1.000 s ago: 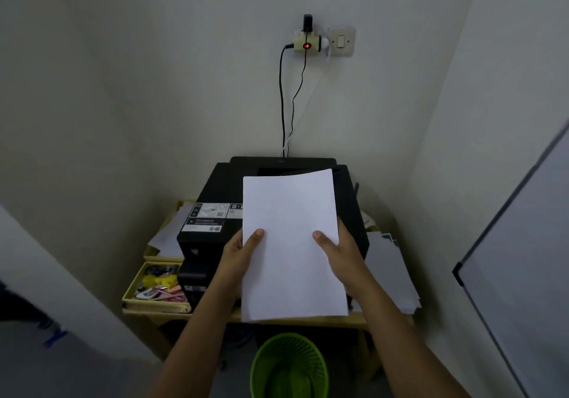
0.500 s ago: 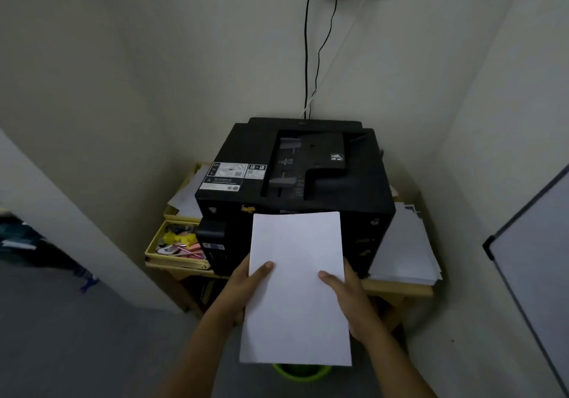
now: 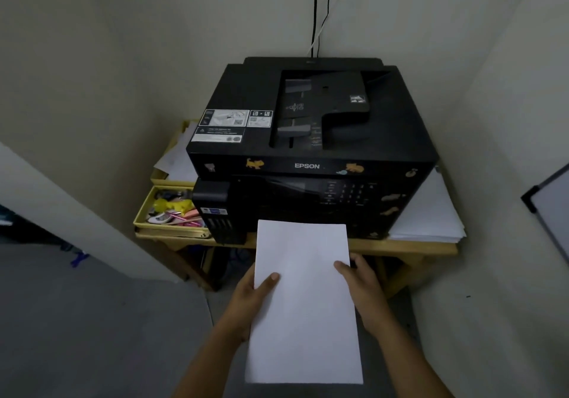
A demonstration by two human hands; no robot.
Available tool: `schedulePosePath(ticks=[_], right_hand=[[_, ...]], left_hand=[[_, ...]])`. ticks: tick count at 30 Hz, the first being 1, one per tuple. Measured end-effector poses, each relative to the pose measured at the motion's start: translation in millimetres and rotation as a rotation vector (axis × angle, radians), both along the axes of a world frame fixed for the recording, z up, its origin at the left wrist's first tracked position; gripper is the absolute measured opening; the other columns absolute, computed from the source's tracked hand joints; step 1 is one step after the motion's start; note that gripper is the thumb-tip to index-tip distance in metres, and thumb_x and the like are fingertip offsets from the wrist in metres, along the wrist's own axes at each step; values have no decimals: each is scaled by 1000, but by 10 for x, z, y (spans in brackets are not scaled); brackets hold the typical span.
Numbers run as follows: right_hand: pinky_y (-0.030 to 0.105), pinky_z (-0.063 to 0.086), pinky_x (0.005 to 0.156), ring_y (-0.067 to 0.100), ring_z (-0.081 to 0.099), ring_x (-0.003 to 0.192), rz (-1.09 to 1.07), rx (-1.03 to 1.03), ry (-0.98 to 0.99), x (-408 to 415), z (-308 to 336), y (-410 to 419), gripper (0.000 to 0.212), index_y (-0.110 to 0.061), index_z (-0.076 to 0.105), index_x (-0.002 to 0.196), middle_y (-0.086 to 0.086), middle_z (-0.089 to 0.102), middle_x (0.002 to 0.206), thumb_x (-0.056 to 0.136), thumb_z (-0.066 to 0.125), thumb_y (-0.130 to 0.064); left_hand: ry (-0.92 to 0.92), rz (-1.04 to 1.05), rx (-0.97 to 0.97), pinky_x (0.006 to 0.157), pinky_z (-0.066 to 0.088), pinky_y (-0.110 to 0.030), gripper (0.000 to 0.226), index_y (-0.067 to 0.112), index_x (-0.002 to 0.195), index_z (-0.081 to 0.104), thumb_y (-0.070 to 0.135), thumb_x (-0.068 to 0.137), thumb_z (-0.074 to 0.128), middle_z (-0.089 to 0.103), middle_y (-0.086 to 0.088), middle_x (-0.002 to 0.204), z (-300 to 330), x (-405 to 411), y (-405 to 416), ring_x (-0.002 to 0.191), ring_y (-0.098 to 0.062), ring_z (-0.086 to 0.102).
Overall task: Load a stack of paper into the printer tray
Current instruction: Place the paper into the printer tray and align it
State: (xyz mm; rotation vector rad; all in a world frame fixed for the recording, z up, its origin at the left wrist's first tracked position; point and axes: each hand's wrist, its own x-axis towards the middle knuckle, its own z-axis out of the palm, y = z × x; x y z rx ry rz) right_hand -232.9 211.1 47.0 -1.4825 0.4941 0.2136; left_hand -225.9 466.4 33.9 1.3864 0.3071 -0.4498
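1. A light wooden table (image 3: pixel 409 248) stands in the corner, its front edge bare at about 6 o'clock below the machine.
2. A black Epson printer (image 3: pixel 311 138) sits at the table's centre and covers most of the top.
3. A loose pile of white sheets (image 3: pixel 431 209) lies at 3 o'clock, touching the printer's right side and overhanging the table edge slightly.
4. A yellow tray (image 3: pixel 144 209) of small stationery sits at 9 o'clock, just beside the printer's ink tank.
5. A 2nd yellow tray with loose papers (image 3: pixel 178 157) lies behind it, at 10 o'clock.
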Motion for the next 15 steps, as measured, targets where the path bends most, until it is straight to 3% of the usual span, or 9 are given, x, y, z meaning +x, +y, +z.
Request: schedulePosePath(ticks=[3, 10, 15], right_hand=[[40, 61, 91, 8, 80, 101, 12, -50, 11, 19, -137, -18, 17, -32, 73, 123, -14, 82, 112, 109, 64, -32], [28, 51, 83, -1, 74, 92, -3, -143, -15, 217, -405, -95, 13, -25, 72, 112, -22, 78, 97, 109, 63, -34], [32, 52, 88, 8, 69, 106, -41, -165, -61, 397, -655, -155, 16, -30, 73, 108, -16, 77, 103, 109, 62, -40]], left_hand=[[20, -1, -45, 101, 59, -68, 49, 26, 150, 60, 25, 103, 72, 75, -12, 138, -197, -10, 36, 122, -41, 75], [29, 1, -51, 101, 59, -67, 47, 27, 151, 58, 22, 105, 68, 74, -11, 140, -508, 65, 45, 123, -39, 74], [18, 20, -52, 99, 61, -65, 46, 24, 152, 57, 18, 107, 64, 73, -12, 141, -769, 90, 56, 124, -41, 74]])
